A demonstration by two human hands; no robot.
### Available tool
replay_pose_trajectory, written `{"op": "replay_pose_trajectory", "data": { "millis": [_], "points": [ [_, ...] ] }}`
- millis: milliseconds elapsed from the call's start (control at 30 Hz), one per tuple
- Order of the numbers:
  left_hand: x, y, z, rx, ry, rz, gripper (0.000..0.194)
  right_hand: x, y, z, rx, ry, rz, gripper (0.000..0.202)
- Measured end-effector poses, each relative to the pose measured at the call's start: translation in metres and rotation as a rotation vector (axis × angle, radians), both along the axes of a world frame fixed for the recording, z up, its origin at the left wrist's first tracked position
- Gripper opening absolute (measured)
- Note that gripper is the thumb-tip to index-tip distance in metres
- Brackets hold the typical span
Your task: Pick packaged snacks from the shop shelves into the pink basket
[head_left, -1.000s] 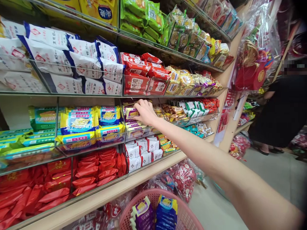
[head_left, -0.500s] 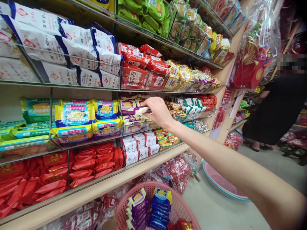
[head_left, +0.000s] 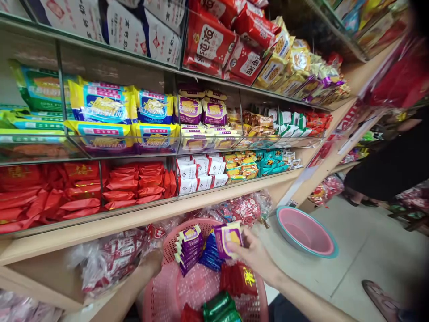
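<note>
A pink basket (head_left: 154, 290); by its left rim, the left hand (head_left: 152, 263), fingers' state unclear. Above its far side, the right hand (head_left: 253, 250) pinches a purple packet (head_left: 221, 237); a loose pinch could drop it, disturbing blue packets (head_left: 210, 254) inside.

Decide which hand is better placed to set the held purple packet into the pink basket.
Probably the right hand: it holds the purple packet over the pink basket, while the left hand is at the basket's rim.

Head view: forward and down.
Viewpoint above and behind left hand (head_left: 152, 261) and right hand (head_left: 256, 254), close range; shelves (head_left: 100, 227) beyond both.
</note>
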State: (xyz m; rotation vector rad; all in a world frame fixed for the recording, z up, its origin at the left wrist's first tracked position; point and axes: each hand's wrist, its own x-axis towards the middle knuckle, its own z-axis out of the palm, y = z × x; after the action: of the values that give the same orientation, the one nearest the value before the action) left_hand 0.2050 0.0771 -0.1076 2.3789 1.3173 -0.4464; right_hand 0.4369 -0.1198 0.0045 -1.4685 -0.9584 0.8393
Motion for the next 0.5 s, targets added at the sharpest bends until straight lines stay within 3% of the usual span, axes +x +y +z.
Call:
{"op": "replay_pose_trajectory", "data": {
  "millis": [67,133,333,500],
  "points": [
    [0.001,-0.001,0.0,-0.001,0.048,0.011,0.071,-0.002,0.005,-0.034,-0.12,0.176,0.109,0.042],
    [0.002,-0.002,0.003,-0.008,0.08,0.013,0.073,0.003,0.018,-0.053,-0.204,0.229,0.194,0.043],
    [0.002,-0.007,0.014,-0.015,0.097,0.016,0.074,0.026,0.089,-0.067,-0.38,0.056,0.415,0.045],
    [0.002,-0.007,0.01,-0.008,0.088,0.011,0.079,0.027,0.137,-0.081,-0.469,-0.046,0.512,0.048]
  ]
}}
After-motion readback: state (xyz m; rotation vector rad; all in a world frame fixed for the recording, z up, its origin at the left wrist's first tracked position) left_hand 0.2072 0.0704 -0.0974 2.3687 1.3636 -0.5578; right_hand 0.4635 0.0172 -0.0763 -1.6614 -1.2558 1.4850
